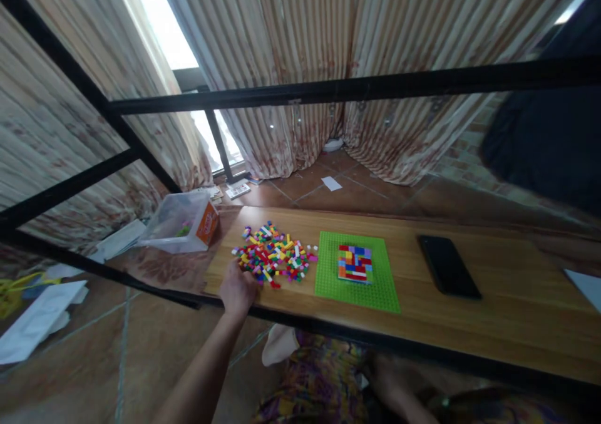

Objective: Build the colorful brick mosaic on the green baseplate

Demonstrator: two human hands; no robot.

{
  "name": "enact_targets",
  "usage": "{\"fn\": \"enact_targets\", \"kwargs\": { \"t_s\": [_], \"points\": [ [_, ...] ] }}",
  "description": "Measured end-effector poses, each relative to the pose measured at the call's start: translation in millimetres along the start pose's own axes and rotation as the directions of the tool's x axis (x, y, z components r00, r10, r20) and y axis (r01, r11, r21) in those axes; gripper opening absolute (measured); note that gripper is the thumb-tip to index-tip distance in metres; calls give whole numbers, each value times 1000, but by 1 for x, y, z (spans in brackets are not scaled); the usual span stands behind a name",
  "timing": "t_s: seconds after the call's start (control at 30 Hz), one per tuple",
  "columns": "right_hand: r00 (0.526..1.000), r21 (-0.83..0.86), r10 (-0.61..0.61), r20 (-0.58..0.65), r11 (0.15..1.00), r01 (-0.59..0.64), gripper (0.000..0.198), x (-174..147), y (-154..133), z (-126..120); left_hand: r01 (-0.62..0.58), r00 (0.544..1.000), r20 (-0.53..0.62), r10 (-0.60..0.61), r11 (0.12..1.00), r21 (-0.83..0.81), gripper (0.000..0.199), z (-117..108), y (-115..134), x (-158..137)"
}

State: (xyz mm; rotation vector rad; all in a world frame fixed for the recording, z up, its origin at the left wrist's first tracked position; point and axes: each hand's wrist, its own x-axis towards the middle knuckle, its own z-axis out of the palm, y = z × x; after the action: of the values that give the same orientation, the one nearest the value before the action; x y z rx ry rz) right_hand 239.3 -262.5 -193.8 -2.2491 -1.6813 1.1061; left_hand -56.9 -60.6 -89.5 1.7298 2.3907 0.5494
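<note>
My left hand (237, 289) reaches to the near left edge of a pile of small coloured toy bricks (270, 255). Its fingers are curled down among the bricks, and whatever they pinch is hidden. My right hand (387, 377) is low over my lap, below the table edge, dark and blurred. A small pale piece (363, 381) shows at its fingertips; whether the hand grips it is unclear. Right of the pile lies a green baseplate (385, 286), bearing a roughly square, multicoloured block of joined bricks (355, 264).
A black phone (449, 266) lies on the wooden table (511, 299), right of the baseplate. A clear plastic box (176, 227) with an orange label stands beyond the table's left end. Black metal bars (328, 91) cross in front of the curtains. White paper (586, 288) is at the right edge.
</note>
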Motion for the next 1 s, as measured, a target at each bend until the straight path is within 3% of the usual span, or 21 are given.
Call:
{"fn": "enact_targets", "kwargs": {
  "t_s": [0.1, 0.27, 0.4, 0.53, 0.67, 0.8, 0.87, 1.0],
  "points": [
    [997, -6, -72, 24, 997, 72, 32, -15, -24, -8, -77, 996, 38, 80, 995, -70, 39, -3, -10, 1],
    [999, -174, -48, -7, 984, 46, 31, -40, -58, -19, -183, 977, 72, 199, 965, -187, 34, -9, -20, 6],
    [994, -57, -105, -13, 993, 104, 29, -46, -81, -25, -142, 978, 103, 182, 939, -314, 33, -9, -26, 10],
    [969, 86, -231, -87, 967, 238, 32, -38, -115, -35, -126, 979, 95, 183, 896, -426, 35, -9, -34, 15],
    [896, 107, -367, -248, 909, 402, 28, -1, -161, -72, -145, 981, 44, 189, 863, -485, 35, -9, -36, 21],
    [794, -51, -466, -390, 872, 487, 22, 65, -207, -114, -154, 986, -23, 163, 859, -488, 38, -7, -30, 28],
    [782, -149, -486, -391, 872, 467, 22, 97, -224, -125, -148, 988, -37, 149, 863, -484, 37, -3, -27, 31],
    [783, -294, -557, -278, 825, 482, 19, 141, -242, -126, -140, 990, -41, 136, 881, -452, 35, 5, -25, 35]
  ]
}}
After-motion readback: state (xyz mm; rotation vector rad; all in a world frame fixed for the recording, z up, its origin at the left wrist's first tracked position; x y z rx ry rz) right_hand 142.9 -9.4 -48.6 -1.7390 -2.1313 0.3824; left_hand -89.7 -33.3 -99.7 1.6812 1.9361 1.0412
